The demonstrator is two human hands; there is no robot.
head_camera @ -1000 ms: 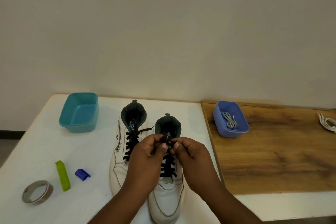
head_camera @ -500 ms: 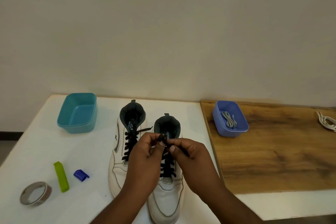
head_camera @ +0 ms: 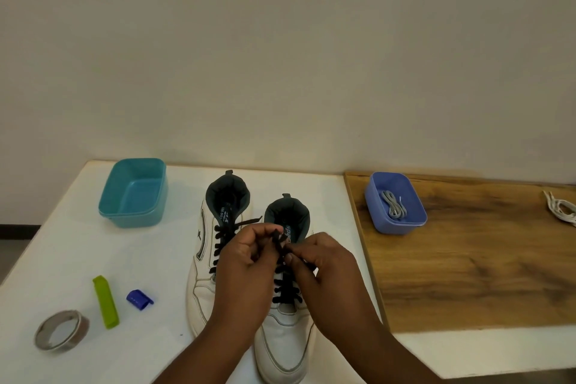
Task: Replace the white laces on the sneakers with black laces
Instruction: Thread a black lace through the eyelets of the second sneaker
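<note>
Two white high-top sneakers stand side by side on the white table, toes toward me. The left sneaker is threaded with a black lace whose loose end sticks out to the right. Over the right sneaker, my left hand and my right hand pinch the ends of its black lace near the top eyelets. Lower rungs of that lace show between my hands. White laces lie on the wooden board at far right.
A teal tub stands at the back left. A blue tub on the wooden board holds a grey lace. A green clip, a small blue piece and a tape roll lie at the front left.
Both hands stay over the right sneaker's top eyelets. My fingers have shifted slightly, drawing the black lace ends up and closer together between them.
</note>
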